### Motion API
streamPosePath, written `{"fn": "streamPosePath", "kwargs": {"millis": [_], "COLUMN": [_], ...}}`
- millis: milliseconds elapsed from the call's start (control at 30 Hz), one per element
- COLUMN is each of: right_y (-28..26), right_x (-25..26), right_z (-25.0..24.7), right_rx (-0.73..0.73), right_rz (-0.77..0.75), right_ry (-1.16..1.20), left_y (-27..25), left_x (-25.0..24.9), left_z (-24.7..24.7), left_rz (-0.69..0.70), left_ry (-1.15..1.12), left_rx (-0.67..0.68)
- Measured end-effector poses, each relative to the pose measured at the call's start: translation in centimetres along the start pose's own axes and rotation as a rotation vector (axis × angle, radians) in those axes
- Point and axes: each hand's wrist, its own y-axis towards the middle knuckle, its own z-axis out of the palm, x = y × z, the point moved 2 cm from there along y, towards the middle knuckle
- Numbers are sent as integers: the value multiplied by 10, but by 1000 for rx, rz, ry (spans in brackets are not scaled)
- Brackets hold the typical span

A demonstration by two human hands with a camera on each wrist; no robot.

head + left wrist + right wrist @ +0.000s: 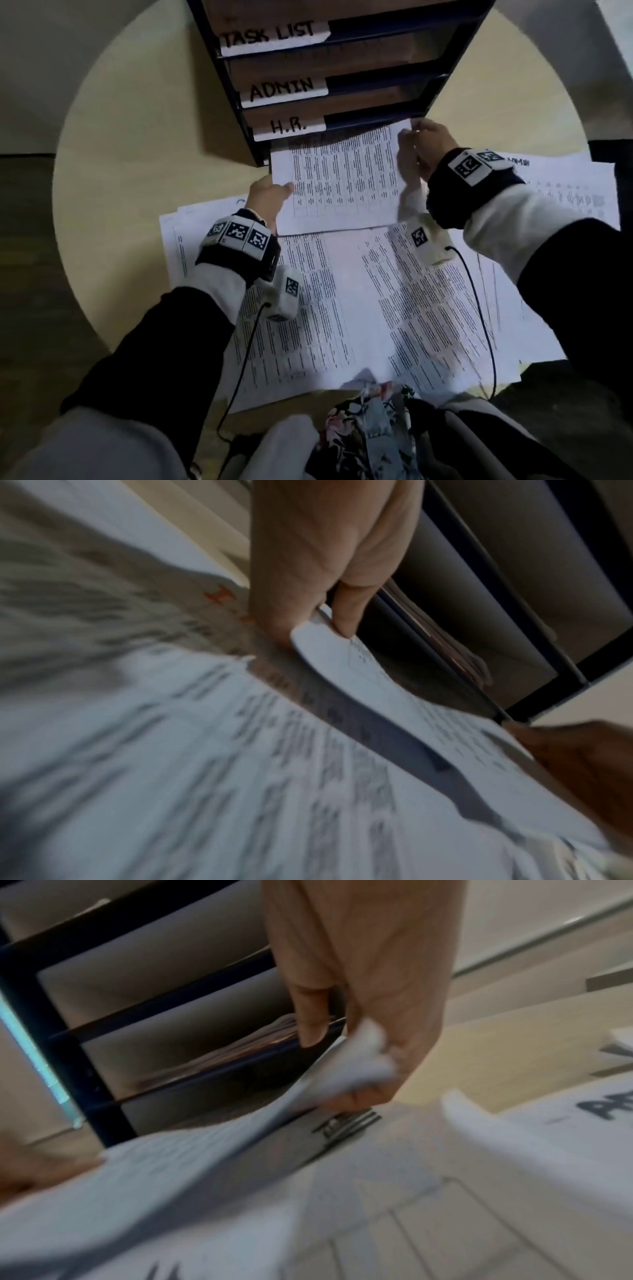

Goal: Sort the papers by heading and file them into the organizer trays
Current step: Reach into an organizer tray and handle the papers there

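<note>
While both hands hold it by its sides, the printed sheet (342, 178) is raised a little above the loose papers (342, 308) that cover the near half of the round desk (120, 171). Its far edge meets the front of the dark tray rack (376, 78) at the lowest opening, just under the H.R. label (289, 126). Whether the edge lies inside that opening cannot be told. The sheet is printed with a dense table and bows slightly between the two grips, and the left wrist view shows its shadow on the pages below.

The left hand (265, 198) pinches the near left edge of the sheet. Its thumb lies on top and the other fingers (284, 610) are underneath. The right hand (421, 150) pinches the far right corner, close against the rack, and the right wrist view shows that corner bent up between thumb and fingers (359, 1096).

Above the H.R. label the rack carries an ADMIN label (282, 89) and, farther up, a TASK LIST label (270, 34). The right wrist view shows a few papers lying in one of the trays. More sheets lie on the right of the desk, under the right forearm.
</note>
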Motion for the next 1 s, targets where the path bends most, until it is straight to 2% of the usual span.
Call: {"fn": "streamPosePath", "kwargs": {"millis": [67,100,133,167,233,267,300,333,367,433,533,600,700,767,833,1000], "right_y": [-1,-2,-3,-4,-2,0,2,3,5,10,15,16,23,28,30,33], "right_x": [-3,-7,-13,-17,-22,-22,-20,-17,-13,-8,-3,1,2,1,2,2], "right_z": [0,-1,-1,-3,-5,-5,-4,-2,1,9,23,32,42,47,52,50], "right_rx": [104,151,189,210,176,134,87,42,8,-26,-38,-58,-117,-115,-44,0], "right_rz": [53,93,139,172,187,191,197,195,198,214,245,244,230,228,230,213], "right_ry": [-96,-107,-77,-56,-50,-11,47,109,164,274,372,412,448,401,353,337], "left_y": [7,8,9,-1,-1,5,9,16,14,12,7,11,12,14,11,13], "left_x": [-10,-19,-28,-39,-47,-48,-47,-46,-45,-35,-34,-35,-38,-38,-41,-58], "left_z": [4,7,9,9,8,11,12,13,13,16,18,18,23,26,29,30], "left_rz": [41,57,45,55,181,181,129,16,-31,-92,-82,-75,-140,-162,-171,-18], "left_ry": [41,115,278,393,761,723,504,154,-182,-340,-437,-415,-367,-359,-343,-286], "left_rx": [-76,-55,-57,-126,-153,-153,-133,-111,-100,-78,-10,-57,-77,-7,61,-49]}}
